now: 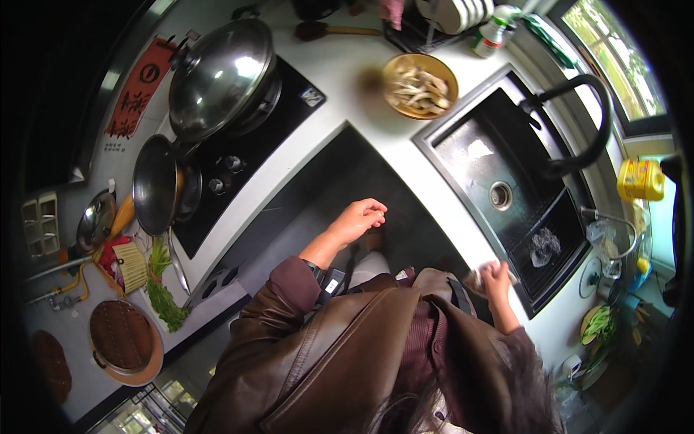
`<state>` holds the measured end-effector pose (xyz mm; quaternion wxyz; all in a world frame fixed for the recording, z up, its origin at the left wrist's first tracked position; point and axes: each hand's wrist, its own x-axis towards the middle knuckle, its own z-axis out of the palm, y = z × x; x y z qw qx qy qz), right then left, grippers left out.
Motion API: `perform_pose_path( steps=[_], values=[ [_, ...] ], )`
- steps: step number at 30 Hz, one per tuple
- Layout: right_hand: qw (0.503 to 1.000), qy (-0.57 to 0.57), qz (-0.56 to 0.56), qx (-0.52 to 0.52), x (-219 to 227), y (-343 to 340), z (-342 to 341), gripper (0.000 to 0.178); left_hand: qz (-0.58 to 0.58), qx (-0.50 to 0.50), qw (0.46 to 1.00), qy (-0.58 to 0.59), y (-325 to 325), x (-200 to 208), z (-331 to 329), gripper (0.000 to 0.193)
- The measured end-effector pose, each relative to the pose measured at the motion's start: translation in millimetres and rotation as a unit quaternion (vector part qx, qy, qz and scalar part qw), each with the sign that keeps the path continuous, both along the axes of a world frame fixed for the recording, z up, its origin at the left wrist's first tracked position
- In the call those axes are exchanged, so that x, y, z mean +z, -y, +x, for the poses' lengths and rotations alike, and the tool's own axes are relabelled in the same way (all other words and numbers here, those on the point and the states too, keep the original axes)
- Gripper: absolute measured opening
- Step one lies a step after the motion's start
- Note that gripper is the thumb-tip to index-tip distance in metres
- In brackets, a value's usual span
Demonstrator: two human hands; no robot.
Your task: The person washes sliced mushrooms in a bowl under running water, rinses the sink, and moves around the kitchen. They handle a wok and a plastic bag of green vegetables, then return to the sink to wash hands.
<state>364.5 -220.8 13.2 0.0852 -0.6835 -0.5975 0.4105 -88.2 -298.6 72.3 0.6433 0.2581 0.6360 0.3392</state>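
My left hand (359, 220) hangs over the dark floor between the two counters, fingers curled loosely together with nothing seen in them. At the front edge of the sink counter, my right hand (496, 279) is closed around something whitish, too blurred to name. Just beyond that hand lies the black double sink (473, 170), its smaller basin holding a crumpled clear plastic bag (543, 246). Farther off, a tan bowl (391, 99) of pale sliced mushrooms (419, 88) sits on the white counter.
A lidded wok (220, 79) and a smaller black pan (155, 184) rest on the black stove at left. Leafy greens (160, 289), a brush (130, 266) and a round wooden board (121, 335) lie nearer. A black faucet (603, 123) arches over the sink; a yellow jug (640, 179) stands beyond.
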Motion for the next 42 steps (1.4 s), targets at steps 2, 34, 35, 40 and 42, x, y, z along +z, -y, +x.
perform_pose_path(
  steps=[2,34,35,40,42],
  values=[
    [0.998,-0.002,0.030,0.061,-11.5,-29.8,-82.2,0.034,0.003,0.034,0.999,0.006,14.8,-4.4,-24.1,0.027],
    [0.948,-0.256,-0.169,0.080,115.7,-120.2,-142.4,0.036,0.098,0.087,0.892,-0.433,-40.4,-91.6,-115.7,0.053],
    [0.949,-0.252,-0.173,0.078,118.3,-121.6,-136.8,0.036,0.157,0.040,0.957,-0.240,-72.3,-74.0,-100.0,0.046],
    [0.935,-0.321,-0.112,0.100,122.2,-135.3,-114.4,0.068,0.222,-0.139,0.960,0.097,-175.8,21.5,88.7,0.080],
    [0.910,-0.386,-0.108,0.100,107.5,-152.5,-103.0,0.079,0.209,-0.223,0.940,0.153,-204.1,41.1,140.6,0.090]
  ],
)
